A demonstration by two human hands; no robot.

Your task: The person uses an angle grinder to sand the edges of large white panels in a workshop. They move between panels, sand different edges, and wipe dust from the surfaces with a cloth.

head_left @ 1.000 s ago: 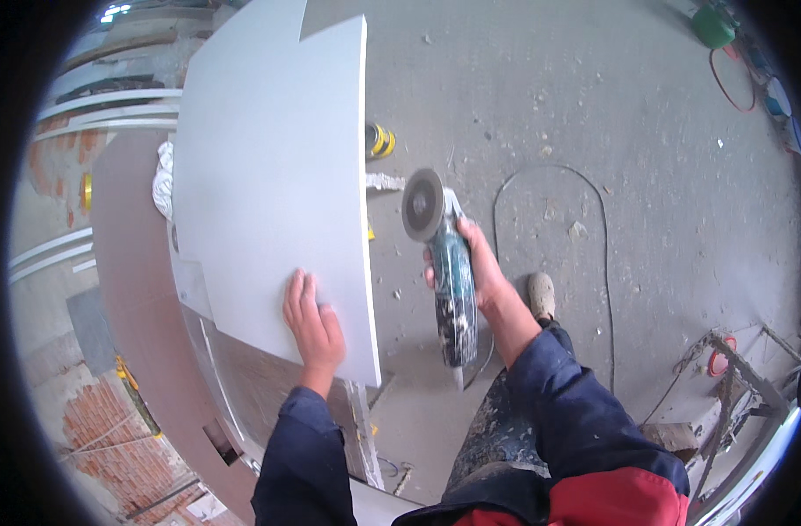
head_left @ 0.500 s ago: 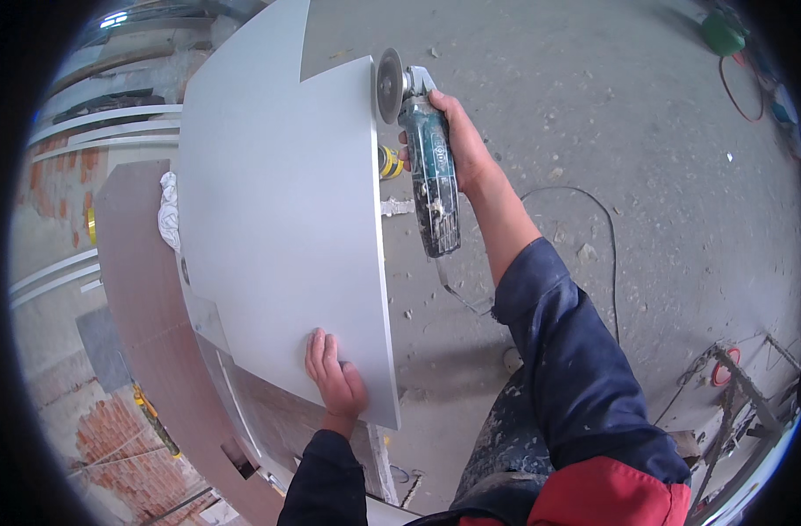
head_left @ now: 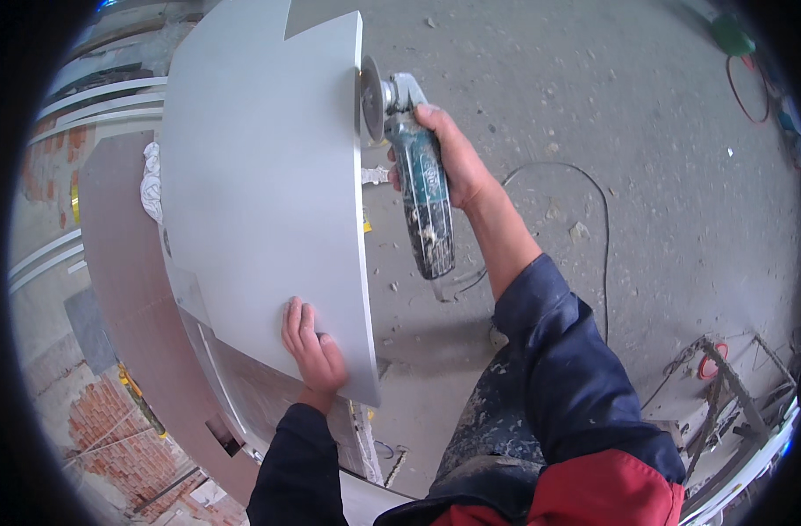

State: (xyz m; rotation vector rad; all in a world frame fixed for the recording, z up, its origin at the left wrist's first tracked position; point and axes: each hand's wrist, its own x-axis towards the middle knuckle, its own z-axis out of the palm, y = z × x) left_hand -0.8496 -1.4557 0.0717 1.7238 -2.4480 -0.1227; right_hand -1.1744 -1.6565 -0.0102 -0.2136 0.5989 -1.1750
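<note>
My right hand (head_left: 457,158) is closed round the body of a teal and black angle grinder (head_left: 425,188), dusty and spattered with white. Its disc (head_left: 373,101) stands upright against or very close to the right edge of a large light-grey panel (head_left: 269,184); whether they touch I cannot tell. The panel has a notch cut into its far end. My left hand (head_left: 313,346) lies flat on the panel's near part, fingers stretched forward and slightly apart, holding nothing. The fingers of my right hand under the grinder are partly hidden.
A dark cable (head_left: 604,237) loops over the debris-strewn concrete floor (head_left: 541,88). Left of the panel are a brown board (head_left: 124,237), a white cloth (head_left: 152,184) and a yellow level-like tool (head_left: 142,399). A metal frame (head_left: 733,394) stands at the lower right, a green container (head_left: 732,35) far right.
The grinder has come left and slightly nearer, its disc now at the panel's edge. The whole view has shifted, so the panel and my left hand appear further left and higher.
</note>
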